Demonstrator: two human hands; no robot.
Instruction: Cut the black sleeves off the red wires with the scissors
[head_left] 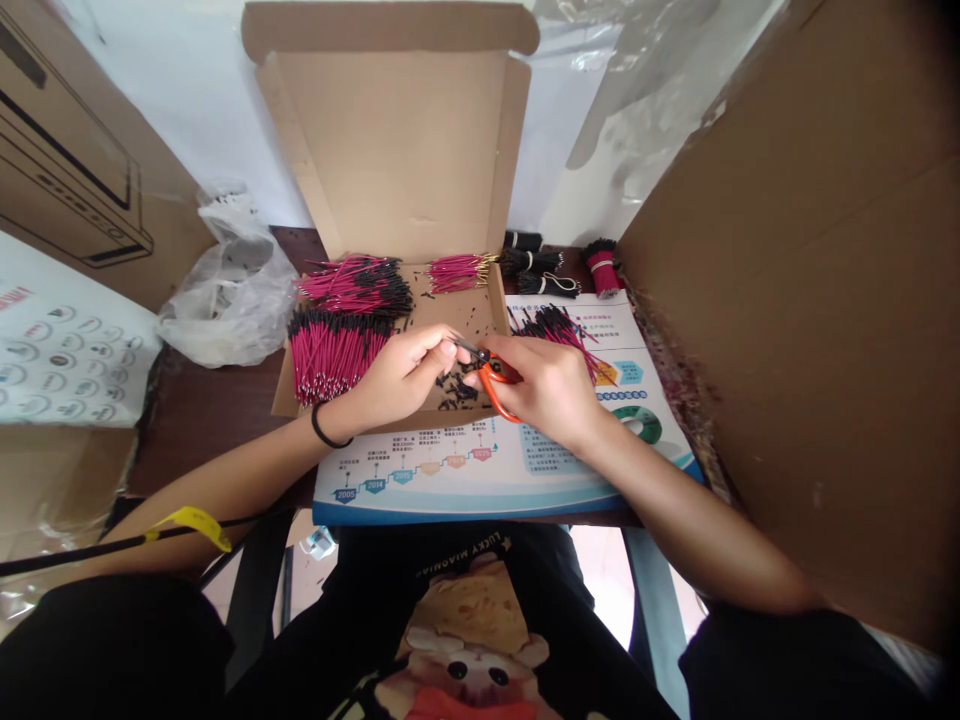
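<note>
at the left, loose magenta wires (pixel 334 355) with black ends lay heaped in an open cardboard box (pixel 397 150). the left hand (pixel 397 375) was closed in a pinch on a thin wire, its end at the blades of orange-handled scissors (pixel 495 375), which the right hand (pixel 536 385) gripped. black snippets (pixel 454 390) lay scattered on the box floor below them. further right, tied black wire bundles (pixel 529 262) and a tied magenta bundle (pixel 604 268) showed some batches done, while most of the wires in the box lay unbound.
</note>
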